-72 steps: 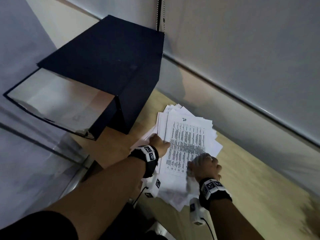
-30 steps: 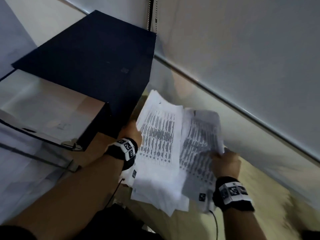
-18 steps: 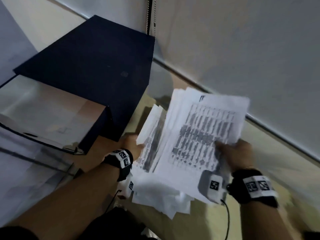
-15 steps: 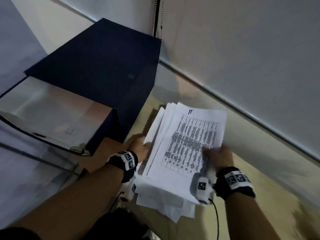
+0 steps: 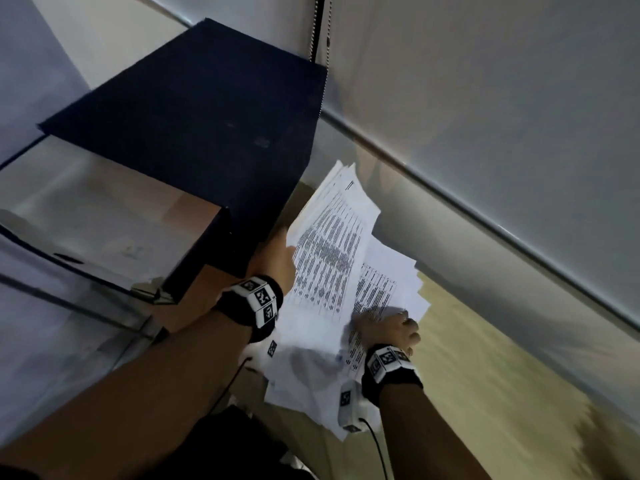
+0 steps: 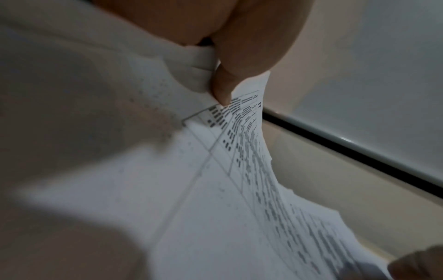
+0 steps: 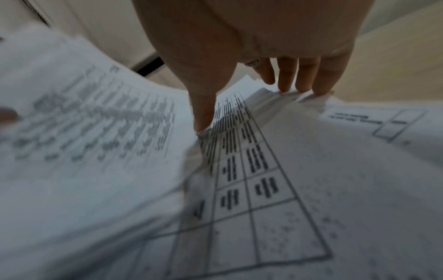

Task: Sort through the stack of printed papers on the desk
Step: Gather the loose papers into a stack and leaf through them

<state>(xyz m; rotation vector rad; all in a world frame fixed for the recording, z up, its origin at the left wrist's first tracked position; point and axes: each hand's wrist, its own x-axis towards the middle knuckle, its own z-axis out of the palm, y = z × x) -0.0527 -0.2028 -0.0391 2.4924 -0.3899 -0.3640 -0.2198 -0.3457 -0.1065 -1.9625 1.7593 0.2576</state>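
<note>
The printed papers lie in a loose stack (image 5: 391,289) on the wooden desk (image 5: 502,393), beside a dark blue box. My left hand (image 5: 277,261) holds an upper bundle of sheets (image 5: 332,244) tilted up on its left edge. In the left wrist view the thumb (image 6: 223,89) pinches that bundle's (image 6: 242,151) edge. My right hand (image 5: 388,327) is on the lower sheets near the front. In the right wrist view its thumb (image 7: 203,115) presses a table-printed sheet (image 7: 254,170) and the fingers (image 7: 287,81) curl over the stack's far edge, gripping it.
The dark blue box (image 5: 194,116) stands at the left, close against the raised bundle, with a glass pane (image 5: 86,220) in front of it. A pale wall with a dark rail (image 5: 485,220) runs behind the desk. A bead chain (image 5: 313,29) hangs at the top.
The top bundle, held flat by the right hand half a second ago, now stands tilted up in the left hand. The right hand has dropped nearer, onto the lower sheets.
</note>
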